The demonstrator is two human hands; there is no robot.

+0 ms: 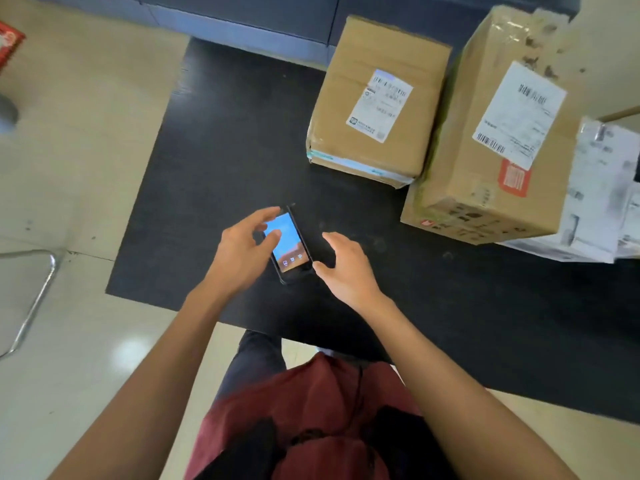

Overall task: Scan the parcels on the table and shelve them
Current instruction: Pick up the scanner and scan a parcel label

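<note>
A black handheld scanner (291, 242) with a lit blue screen lies flat on the black table (207, 150). My left hand (239, 258) hovers over its left side, thumb touching the screen and index fingertip at the top corner. My right hand (346, 268) sits just right of it with relaxed fingers, thumb against the lower right edge. Three parcels stand at the back right. One is a medium cardboard box (377, 98) with a white label. Beside it stands a taller cardboard box (485, 150), and a white wrapped parcel (602, 188) lies at the right edge.
A metal-framed chair (24, 289) stands on the tiled floor to the left. A blue-grey cabinet (242, 15) runs along the back. A red package (8, 43) shows at the top left corner. My torso stands at the table's near edge.
</note>
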